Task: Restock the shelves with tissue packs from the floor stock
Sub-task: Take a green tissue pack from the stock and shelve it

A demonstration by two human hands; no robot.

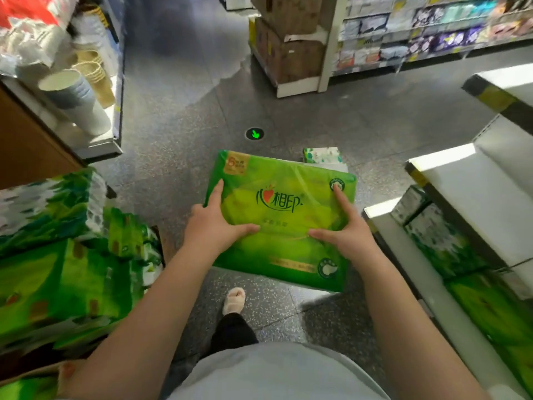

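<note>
A large green tissue pack (282, 203) with red and dark lettering hangs flat above the floor in the middle of the aisle. My left hand (213, 223) holds its left edge, index finger and thumb spread on the top face, the other fingers hidden below. My right hand (346, 229) holds the right edge the same way. A second, white and green pack (321, 155) peeks out beyond the far edge. Floor stock of green packs (57, 278) is piled at my left. White shelves (490, 203) stand at my right, with green packs (450, 243) on a lower level.
A shelf with stacked paper cups (75, 93) stands at the far left. Cardboard boxes (288, 53) sit at an aisle end ahead, beside stocked shelves (432, 39). A green arrow marker (255, 134) lies on the grey floor. My foot (234, 300) is below the pack.
</note>
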